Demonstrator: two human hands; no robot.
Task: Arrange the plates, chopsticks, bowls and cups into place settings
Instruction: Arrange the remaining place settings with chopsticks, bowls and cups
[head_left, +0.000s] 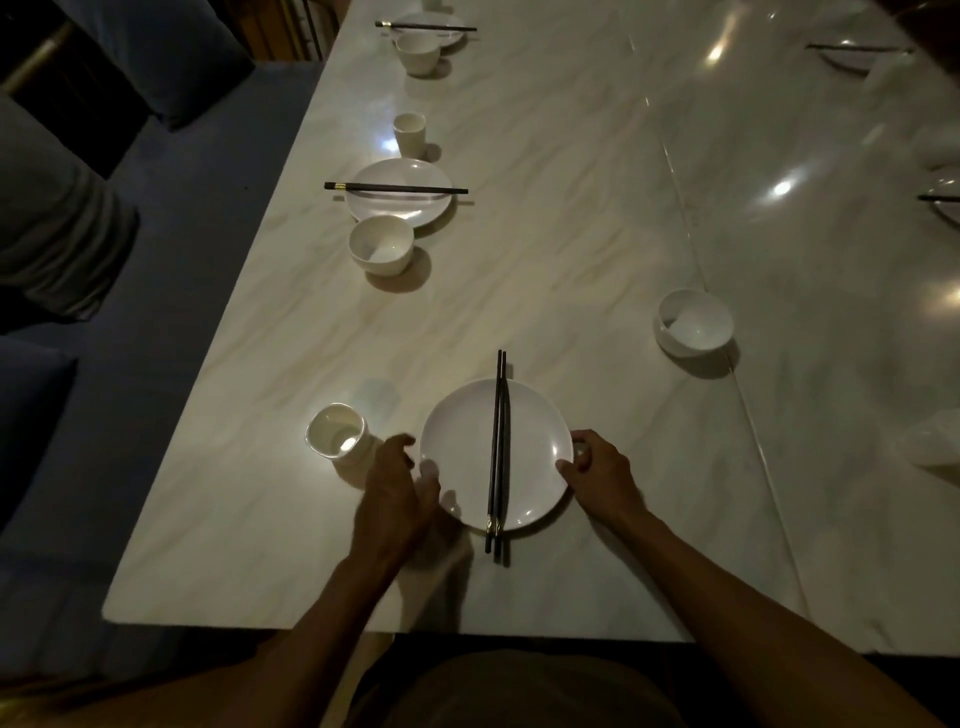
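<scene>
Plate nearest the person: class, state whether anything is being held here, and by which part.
Both hands hold the plate by its rim: left hand at the left edge, right hand at the right edge. The chopsticks lie across it, untouched.

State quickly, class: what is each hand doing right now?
Left hand: gripping the left rim of the near plate.
Right hand: gripping the plate's right rim.

white plate (535, 447) near table edge, black chopsticks (497, 457) laid across it
</scene>
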